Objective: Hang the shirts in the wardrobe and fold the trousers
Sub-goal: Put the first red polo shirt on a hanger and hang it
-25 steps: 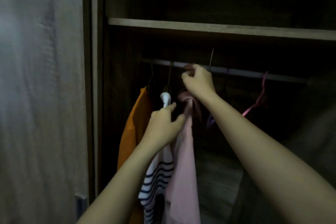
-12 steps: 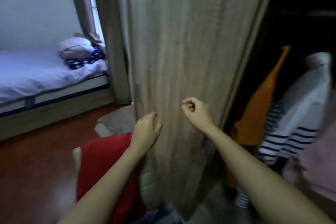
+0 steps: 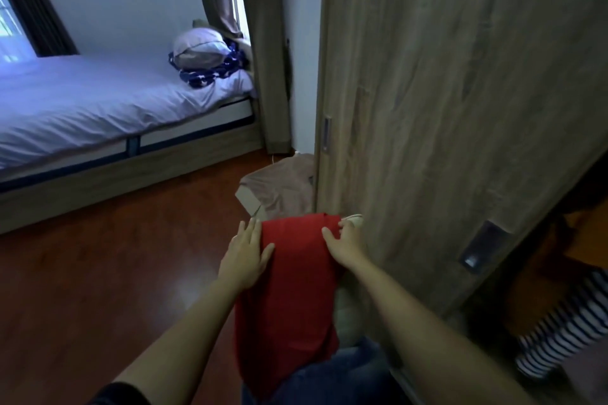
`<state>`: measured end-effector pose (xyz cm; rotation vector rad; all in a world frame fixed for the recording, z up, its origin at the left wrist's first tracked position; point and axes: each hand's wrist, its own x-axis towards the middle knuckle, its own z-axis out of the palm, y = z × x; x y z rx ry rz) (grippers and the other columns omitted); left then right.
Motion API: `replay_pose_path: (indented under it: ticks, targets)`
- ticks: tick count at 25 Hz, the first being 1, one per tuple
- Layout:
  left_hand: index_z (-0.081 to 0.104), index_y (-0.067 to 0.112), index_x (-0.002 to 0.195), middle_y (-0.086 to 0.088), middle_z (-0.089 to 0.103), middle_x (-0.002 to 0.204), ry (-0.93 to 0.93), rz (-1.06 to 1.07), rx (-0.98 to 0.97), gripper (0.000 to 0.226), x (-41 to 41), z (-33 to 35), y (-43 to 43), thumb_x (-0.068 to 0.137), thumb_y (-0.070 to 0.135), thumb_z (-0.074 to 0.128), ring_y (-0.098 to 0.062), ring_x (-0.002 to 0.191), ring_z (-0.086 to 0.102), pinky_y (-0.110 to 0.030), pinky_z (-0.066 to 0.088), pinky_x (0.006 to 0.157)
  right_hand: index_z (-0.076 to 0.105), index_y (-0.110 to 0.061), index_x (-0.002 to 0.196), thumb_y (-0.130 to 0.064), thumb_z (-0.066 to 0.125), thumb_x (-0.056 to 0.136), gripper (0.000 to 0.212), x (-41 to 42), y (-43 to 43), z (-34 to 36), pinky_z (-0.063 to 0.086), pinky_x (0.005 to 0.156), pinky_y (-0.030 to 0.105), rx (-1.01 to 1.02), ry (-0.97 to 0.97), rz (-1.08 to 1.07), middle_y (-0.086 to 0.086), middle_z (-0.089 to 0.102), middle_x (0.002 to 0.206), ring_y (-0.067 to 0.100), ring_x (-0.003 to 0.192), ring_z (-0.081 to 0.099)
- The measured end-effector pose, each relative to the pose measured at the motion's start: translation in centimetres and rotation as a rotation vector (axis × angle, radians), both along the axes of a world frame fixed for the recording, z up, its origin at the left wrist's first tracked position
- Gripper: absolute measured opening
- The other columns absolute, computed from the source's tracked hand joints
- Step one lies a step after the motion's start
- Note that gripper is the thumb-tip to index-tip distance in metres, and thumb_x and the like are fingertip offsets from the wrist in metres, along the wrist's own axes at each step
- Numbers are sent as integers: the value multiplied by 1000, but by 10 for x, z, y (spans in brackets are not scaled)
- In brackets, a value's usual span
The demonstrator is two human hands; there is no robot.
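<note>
Since the rail a second earlier, both hands had left the wardrobe and dropped to the pile; hanging of that shirt judged done, next garment in hand. Left hand [image 3: 245,256] lay flat, fingers spread, on the red garment's [image 3: 289,299] left edge. Right hand [image 3: 347,240] pinched its top right corner, beside the wardrobe door [image 3: 460,108].

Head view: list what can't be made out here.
- Red garment: shirt or trousers unclear; it is bunched, its lower end hidden behind blue denim.
- Right hand: grip unclear; fingertips curl over the garment's corner.
- Striped shirt: hanger and rail hidden by the wardrobe door and cut by the frame edge.
- Left hand lies flat on the garment's edge.
</note>
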<state>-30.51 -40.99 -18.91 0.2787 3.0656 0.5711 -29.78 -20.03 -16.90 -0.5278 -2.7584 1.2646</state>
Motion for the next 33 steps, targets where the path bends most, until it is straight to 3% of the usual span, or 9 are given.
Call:
replay_pose_path:
  ticks: [4, 7, 10, 14, 19, 24, 27, 29, 33]
  targets:
    - [10, 2, 150, -13, 11, 159, 51, 13, 32, 66, 0, -12, 3, 100, 39, 32, -27, 147, 1, -38, 10, 118, 54, 3, 123, -43, 51, 90, 57, -15, -22, -18, 38, 102, 38, -141, -75, -362, 22, 52, 130, 36, 124, 45]
    - [9, 3, 150, -12, 9, 159, 56, 23, 33, 65, -1, -14, 4, 101, 39, 31, -26, 147, 0, -37, 8, 118, 50, 8, 121, -40, 51, 92, 55, -11, -24, -20, 44, 91, 38, -247, -138, -520, 24, 56, 125, 38, 116, 54]
    - [9, 3, 150, -12, 9, 159, 38, 22, 33, 66, -3, -16, 4, 100, 40, 31, -26, 147, 0, -39, 10, 118, 64, 3, 106, -32, 46, 96, 41, -4, -18, -21, 45, 83, 33, -190, -173, -434, 21, 65, 114, 36, 106, 59]
    - [9, 3, 150, -13, 6, 159, -39, 38, 46, 69, -9, -7, 0, 99, 43, 34, -28, 147, 3, -45, 13, 118, 60, -2, 107, -26, 42, 96, 31, -5, -24, 4, 43, 84, 33, -311, 19, -388, 18, 65, 106, 33, 102, 59]
    - [19, 3, 149, -12, 6, 159, 211, 155, 488, 61, -7, 62, 17, 98, 26, 44, -26, 145, 16, -37, 20, 114, 56, -14, 96, -24, 41, 99, 18, -17, -36, 79, 40, 71, 26, -611, 179, -12, -3, 51, 78, 10, 74, 46]
    - [27, 19, 145, -7, 18, 157, 192, -293, 819, 90, -16, 158, 27, 61, 22, 56, -15, 144, 18, -18, 18, 113, 51, -15, 77, -13, 40, 99, 25, 10, -32, 185, 40, 66, 22, -1014, 376, 231, 1, 51, 71, 6, 62, 47]
    - [38, 23, 138, 0, 36, 146, 23, -585, 872, 86, -10, 207, 41, 55, 29, 58, -12, 134, 35, -27, 28, 112, 50, -15, 73, -8, 42, 97, 27, 41, -5, 250, 42, 60, 20, -972, 526, 273, -4, 54, 58, 3, 52, 49]
    - [57, 16, 116, 1, 59, 111, 7, -661, 839, 55, -2, 227, 57, 63, 32, 62, -10, 101, 54, -34, 41, 92, 50, -15, 72, -10, 44, 96, 25, 59, 22, 276, 43, 56, 19, -853, 600, 225, -8, 54, 52, 2, 49, 48]
    - [58, 16, 93, 2, 61, 85, 24, -691, 779, 42, 17, 237, 90, 74, 52, 69, -11, 79, 56, -44, 49, 76, 49, -18, 71, -12, 46, 96, 26, 94, 78, 297, 39, 52, 18, -649, 666, 44, -8, 52, 53, 1, 47, 45]
